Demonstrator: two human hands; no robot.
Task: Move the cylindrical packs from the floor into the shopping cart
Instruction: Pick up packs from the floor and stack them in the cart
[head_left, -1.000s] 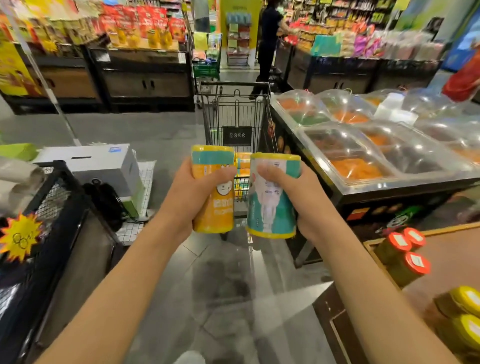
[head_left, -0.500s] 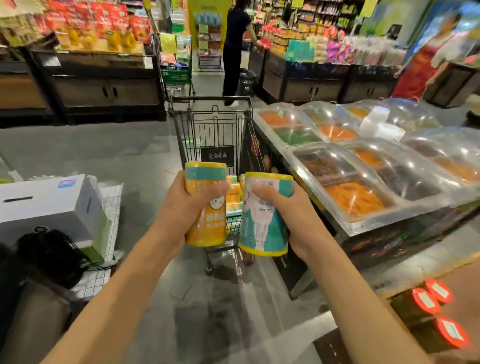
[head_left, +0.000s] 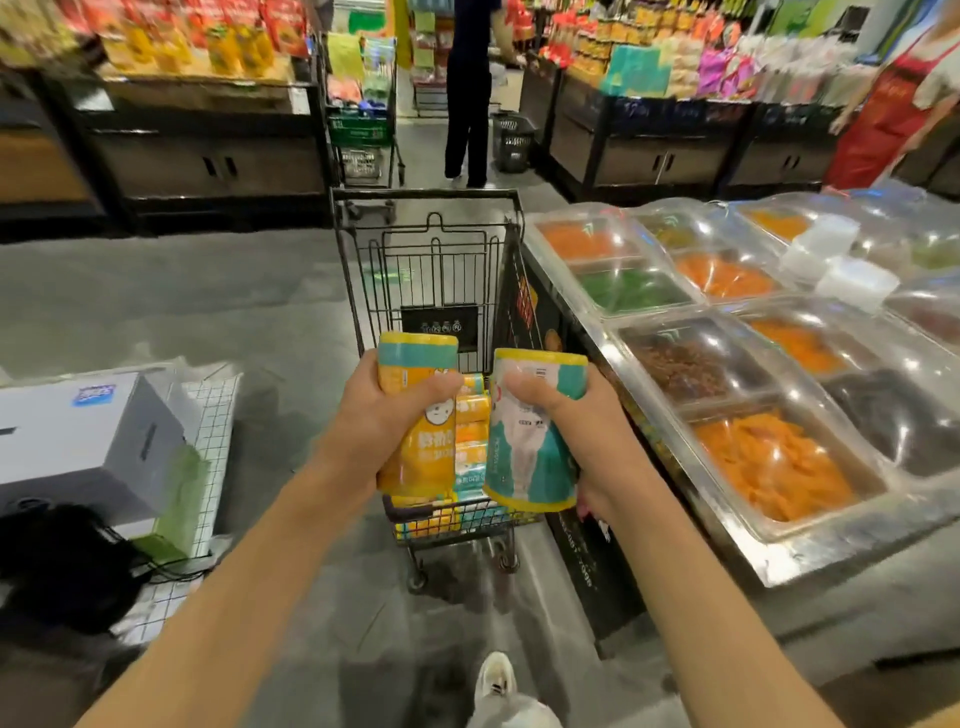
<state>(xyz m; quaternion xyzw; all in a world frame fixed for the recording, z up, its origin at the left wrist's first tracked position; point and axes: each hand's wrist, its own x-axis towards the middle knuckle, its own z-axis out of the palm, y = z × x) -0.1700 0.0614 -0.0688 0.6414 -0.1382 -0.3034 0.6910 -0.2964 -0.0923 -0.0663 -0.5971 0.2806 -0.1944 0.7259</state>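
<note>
My left hand (head_left: 382, 415) grips a yellow cylindrical pack (head_left: 421, 452) with a teal band at its top. My right hand (head_left: 576, 421) grips a teal and white cylindrical pack (head_left: 527, 462) with yellow rims. Both packs are held upright, side by side, above the near end of the black wire shopping cart (head_left: 431, 260). Several more yellow and teal packs (head_left: 470, 441) lie in the cart's basket, partly hidden behind the two I hold.
A food counter with clear domed lids (head_left: 727, 332) runs along the cart's right side. A white box (head_left: 88, 441) and a black bag (head_left: 67, 566) sit on the floor at left. One person (head_left: 467, 93) stands beyond the cart, another in red (head_left: 883, 104) at far right. My shoe (head_left: 496, 675) shows below.
I have walked closer to the cart, so it now lies right under the two packs. Both hands keep the same hold on their packs.
</note>
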